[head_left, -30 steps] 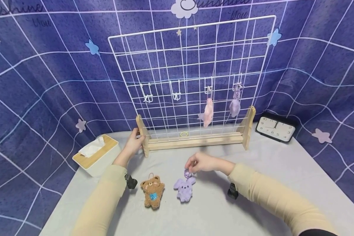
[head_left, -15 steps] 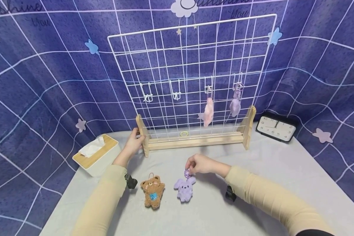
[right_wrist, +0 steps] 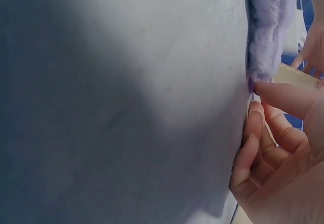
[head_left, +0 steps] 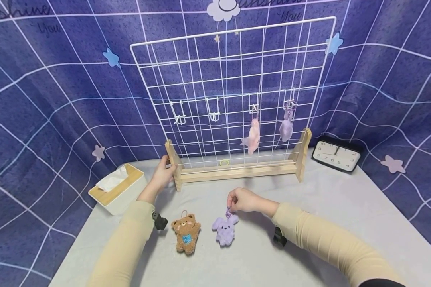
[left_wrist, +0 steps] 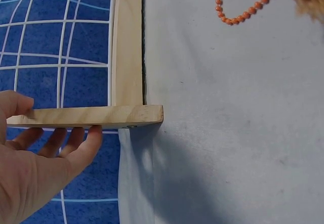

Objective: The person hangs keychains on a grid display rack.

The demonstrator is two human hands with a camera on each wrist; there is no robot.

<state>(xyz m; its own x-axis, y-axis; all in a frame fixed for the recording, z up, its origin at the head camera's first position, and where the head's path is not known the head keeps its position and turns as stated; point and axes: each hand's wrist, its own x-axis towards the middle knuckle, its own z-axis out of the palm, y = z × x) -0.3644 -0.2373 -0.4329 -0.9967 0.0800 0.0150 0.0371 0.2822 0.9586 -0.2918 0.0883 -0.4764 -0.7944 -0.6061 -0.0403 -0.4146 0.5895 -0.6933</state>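
A purple bunny plush keychain lies on its back on the light tablecloth. My right hand pinches its purple strap between thumb and fingers, just above the ears. In the right wrist view the purple fur shows beside the thumb, and the fingertips sit close over the cloth. My left hand grips the left wooden foot of a white wire grid rack. The left wrist view has the thumb on one side of that foot and the fingers on the other.
A brown bear plush lies left of the bunny. Pink and purple plush charms hang from the right-hand hooks; two left hooks are bare. A tissue box stands left, a clock right.
My right hand has shifted slightly right and nearer to me. The bunny's purple strap, seen as a round loop earlier, now looks narrower under the fingertips. My left hand has stayed put.
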